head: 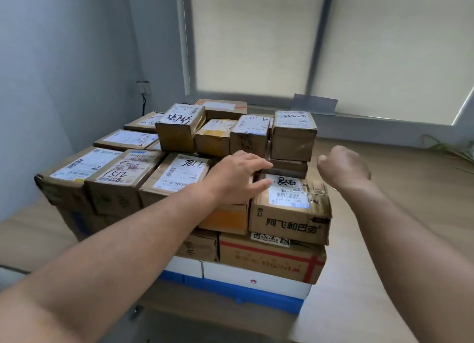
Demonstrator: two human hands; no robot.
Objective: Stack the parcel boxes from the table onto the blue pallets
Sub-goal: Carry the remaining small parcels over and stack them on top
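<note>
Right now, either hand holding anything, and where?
Nothing held. The left hand lays straight fingers on top of the brown cardboard box with a barcode label; the right hand hovers empty.

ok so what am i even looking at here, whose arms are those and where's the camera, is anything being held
There is no machine here. A person wears a wide-angle camera on the head, looking forward and down, so the two bare arms are the wearer's own. In front stands a stack of taped cardboard parcel boxes on a blue pallet, with white boxes in the bottom layer. The left hand lies flat, fingers straight, its fingertips on the label of the front right box. The right hand hangs in the air beside the stack, fingers loosely curled. Neither hand holds anything. Behind is a window blind.
</note>
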